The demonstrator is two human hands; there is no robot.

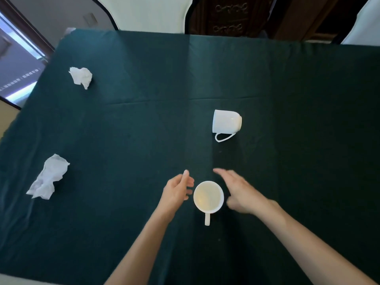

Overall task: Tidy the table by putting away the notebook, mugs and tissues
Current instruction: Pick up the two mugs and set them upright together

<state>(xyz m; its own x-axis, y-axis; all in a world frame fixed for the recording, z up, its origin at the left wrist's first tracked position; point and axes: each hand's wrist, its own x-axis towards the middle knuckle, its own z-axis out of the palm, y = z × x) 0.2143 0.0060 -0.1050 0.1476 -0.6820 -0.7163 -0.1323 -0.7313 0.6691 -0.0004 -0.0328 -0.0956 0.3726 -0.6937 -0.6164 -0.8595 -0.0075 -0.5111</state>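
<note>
Dark green cloth [123, 130] covers the whole bench, creased across the middle. Near the front edge a white mug [208, 196] stands upright, its mouth open to the ceiling and its handle pointing back toward the person. The left hand [178, 189] hovers just beside the mug's left wall, fingers loosely curled and thumb raised, its grip open and holding nothing; from where I stand I cannot tell whether the fingertips brush the rim. The right hand [239, 191] is spread flat on the other side, palm down, fingers stretched forward past the mug and a little blurred, its grip likewise empty.

Further back and to the right, a second white mug [226, 122] lies on its side, mouth toward the left, handle resting on the cloth nearest the person. Well apart on the left side lie two crumpled white tissues: one [49, 177] near the left edge, level with the hands, the other [81, 77] toward the far left corner.

A white chair back [148, 13] stands behind the far edge of the bench.
</note>
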